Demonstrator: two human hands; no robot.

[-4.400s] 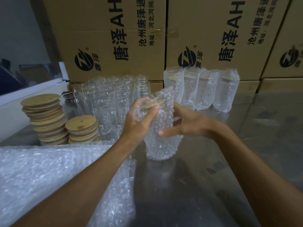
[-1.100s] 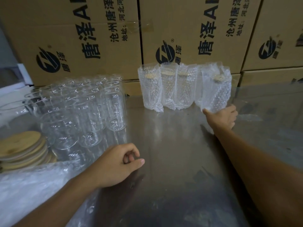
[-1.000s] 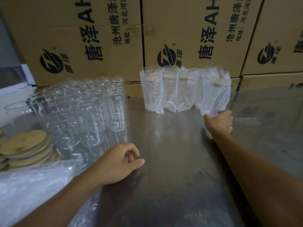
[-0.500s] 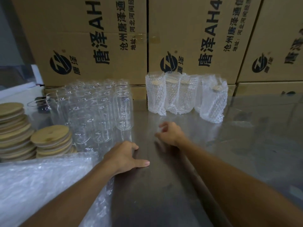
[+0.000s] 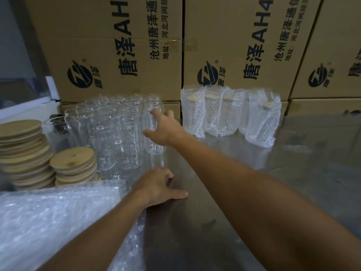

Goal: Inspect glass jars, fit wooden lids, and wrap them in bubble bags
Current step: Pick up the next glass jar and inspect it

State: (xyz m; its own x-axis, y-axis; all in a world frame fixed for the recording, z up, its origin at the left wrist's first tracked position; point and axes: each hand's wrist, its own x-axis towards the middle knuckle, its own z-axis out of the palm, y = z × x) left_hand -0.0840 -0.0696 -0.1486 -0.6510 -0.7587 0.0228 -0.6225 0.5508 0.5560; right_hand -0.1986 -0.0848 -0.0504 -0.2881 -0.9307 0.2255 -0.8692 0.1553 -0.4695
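Note:
Several bare glass jars (image 5: pixel 117 133) stand packed together at the back left of the steel table (image 5: pixel 283 182). My right hand (image 5: pixel 166 128) reaches across to the rightmost jar (image 5: pixel 155 146), fingers spread against its upper side and thumb lower; it grips nothing. My left hand (image 5: pixel 158 187) rests on the table at the edge of the bubble bag pile (image 5: pixel 58 222), fingers loosely curled, thumb out, holding nothing. Two stacks of round wooden lids (image 5: pixel 73 163) sit left of the jars. Several wrapped, lidded jars (image 5: pixel 224 112) stand in a row at the back.
Printed cardboard boxes (image 5: pixel 117 45) form a wall right behind the jars and wrapped row. A white ledge (image 5: pixel 25 112) runs along the far left. The taller lid stack (image 5: pixel 21 151) is at the left frame edge.
The wrapped jar went to the right end of the back row and my right hand let go. That hand then swept left and now reaches the rightmost bare jar. My left hand stayed put.

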